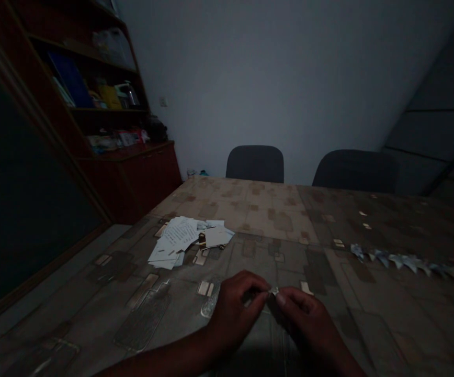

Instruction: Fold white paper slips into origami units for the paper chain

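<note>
Low in the middle of the view, my left hand [235, 303] and my right hand [309, 317] meet above the table. Between their fingertips is a small pale folded piece of paper [274, 290], mostly covered by the fingers; its exact shape is too dim to make out. Both hands are closed in a pinch on it, one from each side. Off to the right lies a row of pointed folded paper pieces [401, 261], pale and greyish. A loose pile of paper sheets [178, 235], some with writing, rests to the left beyond my left hand.
A patterned cloth covers the table [242, 201]. Behind its far edge stand two dark chairs [255, 163] [354, 168] against a plain wall. A reddish wooden cabinet [140, 173] with filled shelves is at the far left. The room is dim.
</note>
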### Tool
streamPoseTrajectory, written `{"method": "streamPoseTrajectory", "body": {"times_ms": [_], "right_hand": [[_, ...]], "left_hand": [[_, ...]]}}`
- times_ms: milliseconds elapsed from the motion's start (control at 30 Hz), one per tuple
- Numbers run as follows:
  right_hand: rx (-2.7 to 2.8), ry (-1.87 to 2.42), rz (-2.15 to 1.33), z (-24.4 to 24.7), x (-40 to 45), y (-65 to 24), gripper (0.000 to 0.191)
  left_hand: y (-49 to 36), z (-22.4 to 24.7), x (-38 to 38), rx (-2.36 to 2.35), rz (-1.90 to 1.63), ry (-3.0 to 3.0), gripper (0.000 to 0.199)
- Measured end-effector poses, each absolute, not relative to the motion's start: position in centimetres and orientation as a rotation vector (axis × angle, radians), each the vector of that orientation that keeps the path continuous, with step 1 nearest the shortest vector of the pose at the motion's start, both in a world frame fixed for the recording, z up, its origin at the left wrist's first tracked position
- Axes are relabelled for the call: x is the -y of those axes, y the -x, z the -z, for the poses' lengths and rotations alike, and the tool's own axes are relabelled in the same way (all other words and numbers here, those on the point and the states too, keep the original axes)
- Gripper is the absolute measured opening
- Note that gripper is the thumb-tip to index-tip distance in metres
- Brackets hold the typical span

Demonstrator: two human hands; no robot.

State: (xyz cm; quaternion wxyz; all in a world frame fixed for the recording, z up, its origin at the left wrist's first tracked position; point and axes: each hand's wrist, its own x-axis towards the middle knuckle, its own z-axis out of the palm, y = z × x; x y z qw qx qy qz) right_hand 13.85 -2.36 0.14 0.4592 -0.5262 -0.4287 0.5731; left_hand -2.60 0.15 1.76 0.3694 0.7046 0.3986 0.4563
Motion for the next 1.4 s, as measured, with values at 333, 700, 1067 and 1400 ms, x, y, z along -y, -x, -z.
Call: {"method": "streamPoseTrajectory", "body": {"times_ms": [333, 700, 1067, 1400], "right_hand": [[1.074, 1.283, -1.320, -0.2, 2.5, -13.7, 0.038], [1.243, 1.286, -0.910, -0.1, 2.4, -13.6, 0.022], [1.395, 1.280, -0.860, -0.9, 2.4, -14.0, 0.023], [1.336, 1.375, -1.077, -2.5, 1.9, -15.1, 0.022]], "left_hand": [[2.4, -1.7, 0.0, -1.046, -1.094, -1.627, 0.005], [2.1, -1.0, -0.1, -0.929, -0.986, -1.339, 0.009], [1.8, -1.1, -0.4, -0.953, -1.027, -1.231, 0.009], [2.2, -2.2, 0.0, -1.034, -1.031, -1.493, 0.006]]}}
